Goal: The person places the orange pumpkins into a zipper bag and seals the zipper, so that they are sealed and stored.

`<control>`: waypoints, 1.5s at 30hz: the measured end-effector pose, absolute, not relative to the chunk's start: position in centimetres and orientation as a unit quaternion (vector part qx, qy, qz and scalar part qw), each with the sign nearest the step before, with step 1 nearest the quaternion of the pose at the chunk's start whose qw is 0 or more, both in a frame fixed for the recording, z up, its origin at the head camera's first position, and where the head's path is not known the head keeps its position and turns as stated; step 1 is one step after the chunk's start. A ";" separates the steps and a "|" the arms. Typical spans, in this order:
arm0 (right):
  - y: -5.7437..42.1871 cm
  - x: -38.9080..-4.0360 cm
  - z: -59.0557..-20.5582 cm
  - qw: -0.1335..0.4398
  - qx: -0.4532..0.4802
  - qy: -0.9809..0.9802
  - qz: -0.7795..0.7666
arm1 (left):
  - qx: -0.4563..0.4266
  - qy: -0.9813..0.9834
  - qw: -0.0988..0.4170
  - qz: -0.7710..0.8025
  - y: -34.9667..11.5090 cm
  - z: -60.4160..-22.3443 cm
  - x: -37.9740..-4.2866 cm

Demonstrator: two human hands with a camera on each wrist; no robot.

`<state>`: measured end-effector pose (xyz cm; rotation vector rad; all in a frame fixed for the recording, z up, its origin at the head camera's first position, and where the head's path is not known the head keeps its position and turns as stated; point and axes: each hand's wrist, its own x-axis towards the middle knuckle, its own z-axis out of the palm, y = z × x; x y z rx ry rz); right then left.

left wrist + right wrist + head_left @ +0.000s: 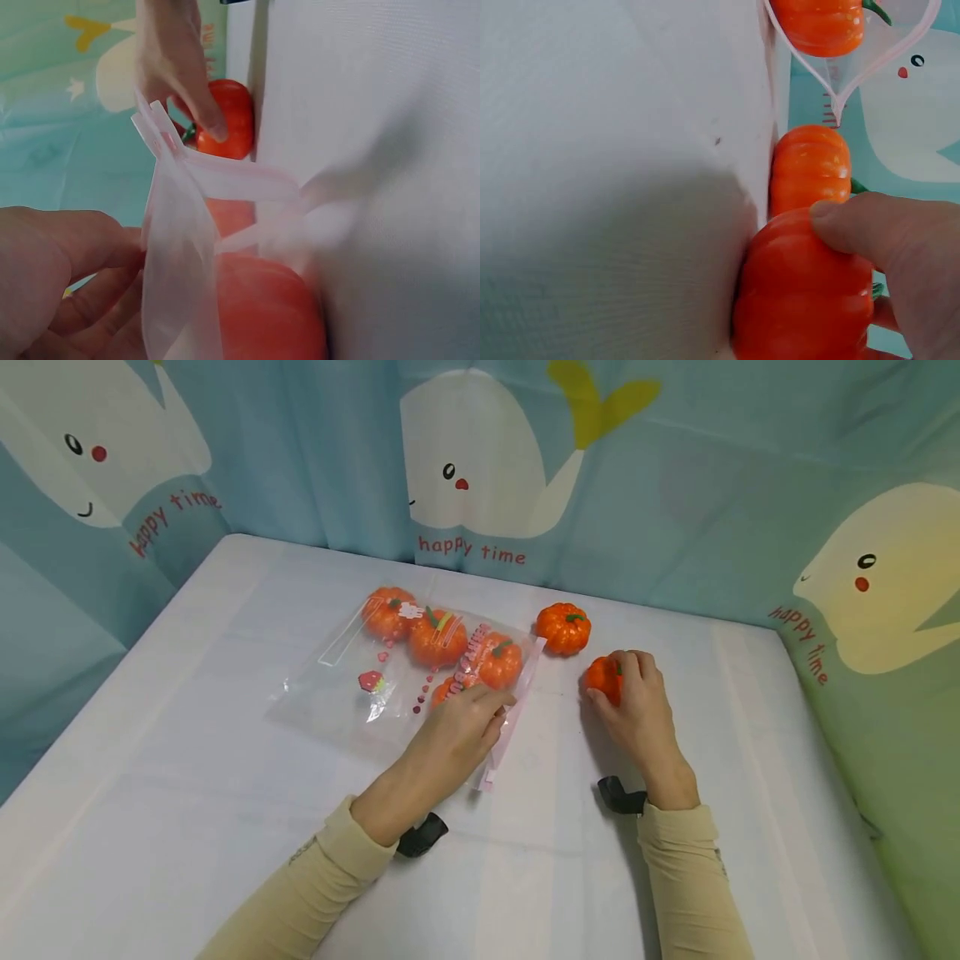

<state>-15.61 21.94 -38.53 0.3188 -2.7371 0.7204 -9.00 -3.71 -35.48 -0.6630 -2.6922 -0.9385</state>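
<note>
A clear zip bag point(337, 693) with pink print lies on the table, several small orange pumpkins point(438, 639) inside it. My left hand point(457, 731) pinches the upper layer of the bag near its pink-edged mouth, and in the left wrist view the bag's mouth point(169, 142) gapes. To the right of the bag, my right hand point(641, 710) grips an orange pumpkin point(802, 292) with a green stem, thumb on one side and fingers on the other. That pumpkin still touches the table. Another loose pumpkin point(563, 628) sits just beyond the bag's mouth, untouched.
The white table point(187, 777) ends at the back against a blue-green curtain point(337, 460) printed with whales. Black straps or mounts point(621, 795) show at both wrists.
</note>
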 end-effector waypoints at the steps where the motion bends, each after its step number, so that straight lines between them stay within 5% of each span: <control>1: 21.9 -15.6 -38.4 0.144 0.113 -0.952 0.245 | -0.227 -0.914 0.110 -0.316 -3.7 -35.5 -9.0; 19: 21.2 -13.8 -36.8 0.015 0.177 -0.957 0.231 | -0.247 -0.911 0.151 -0.292 -3.9 -35.5 -8.8; 45: 17.1 -11.4 -35.5 -0.048 0.311 -0.896 0.314 | -0.255 -0.911 0.136 -0.294 -3.9 -35.2 -8.7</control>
